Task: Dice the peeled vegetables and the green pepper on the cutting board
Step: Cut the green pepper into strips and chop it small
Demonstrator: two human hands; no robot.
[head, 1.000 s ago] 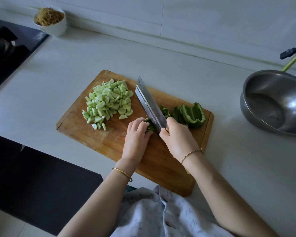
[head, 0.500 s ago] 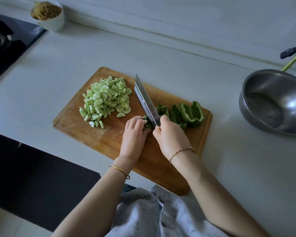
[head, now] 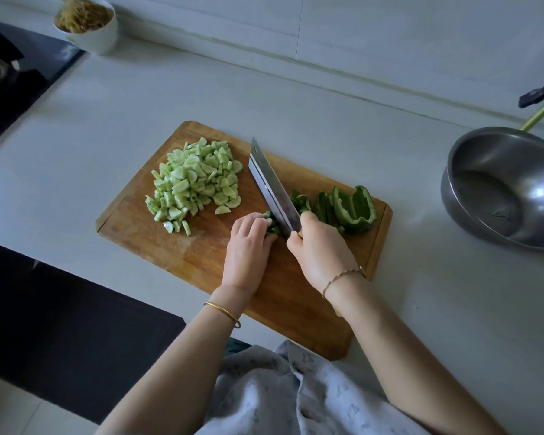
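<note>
A green pepper [head: 355, 208] lies partly cut on the right half of a wooden cutting board [head: 201, 252]. One large curved piece sits near the board's right edge, with narrower pieces just beside it toward the middle. A small bunch of pepper strips [head: 272, 227] is tucked under the left hand [head: 248, 246], whose fingers curl down over them and pin them to the wood. The right hand [head: 319, 249] is clenched around the handle of a wide cleaver [head: 270, 186]; the handle is hidden inside the grip. The blade points away from the person, its near end down in the strips and right against the left fingertips [head: 266, 219].

That closeness looks like the main hazard: if a fingertip uncurls, or the waxy strips roll under pressure, the edge could meet skin. A heavy chop could also send pieces off the board's near edge.

On the board's left half sits a heap of pale green diced vegetables [head: 195, 180], apart from the blade. A steel bowl [head: 453, 171] stands on the counter well to the right. A white bowl [head: 98, 39] stands at the far left beside a dark stove [head: 10, 76].
</note>
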